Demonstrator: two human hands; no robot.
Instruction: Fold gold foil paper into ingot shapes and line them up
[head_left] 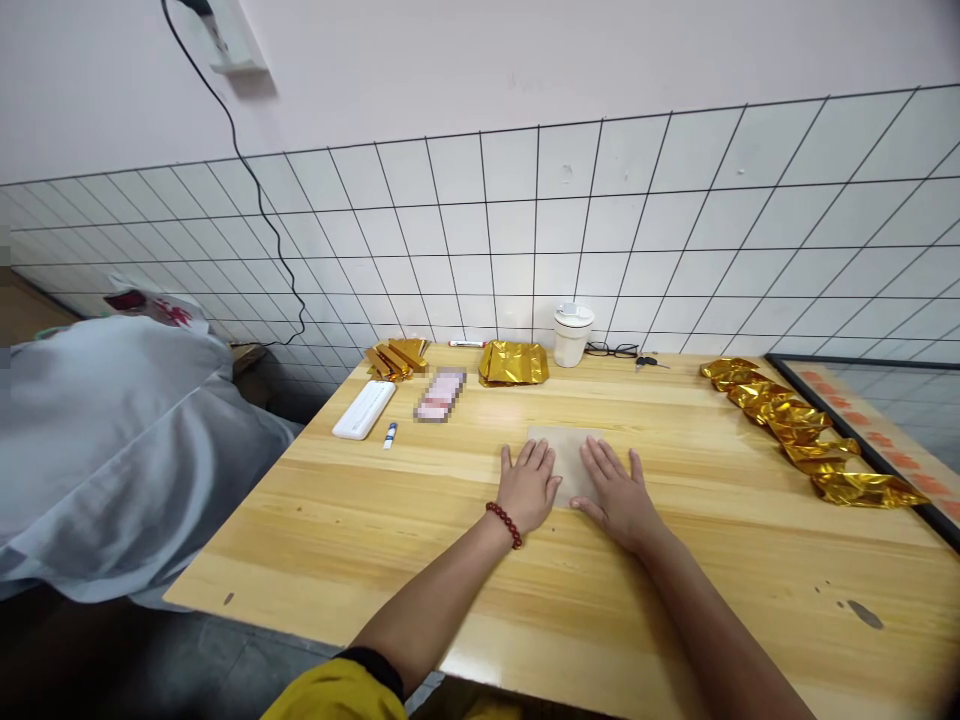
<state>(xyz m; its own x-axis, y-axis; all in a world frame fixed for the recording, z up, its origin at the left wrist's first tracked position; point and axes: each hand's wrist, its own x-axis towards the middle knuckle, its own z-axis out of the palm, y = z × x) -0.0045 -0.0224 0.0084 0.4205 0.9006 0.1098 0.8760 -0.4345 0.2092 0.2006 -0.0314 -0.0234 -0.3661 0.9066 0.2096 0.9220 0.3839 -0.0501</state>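
Both my hands lie flat and spread, palms down, on a tan paper sheet [564, 452] near the middle of the table [375, 520]. My left hand [529, 487], with a red bead bracelet [504, 524] at the wrist, covers the sheet's left part; my right hand [616, 490] covers its right part. Neither hand pinches anything; the fingers are fanned out and pressed against the paper, which lies flush on the wood with its far edge showing beyond my fingertips.

I judge this to be the flattening step: the sheet is being smoothed and held square before anything is done with it. The next move, as I read it, calls for keeping one palm down so the paper does not slide, while the other hand works an edge or reaches for something to go on it.

A row of gold foil packets [802, 430] runs along the right side of the table, well apart from my hands. More gold packets [514, 362] sit at the far edge near a white cup [572, 335], with another small stack [396, 358] to their left. A white case [364, 409] and a small tube [390, 435] lie at the far left.
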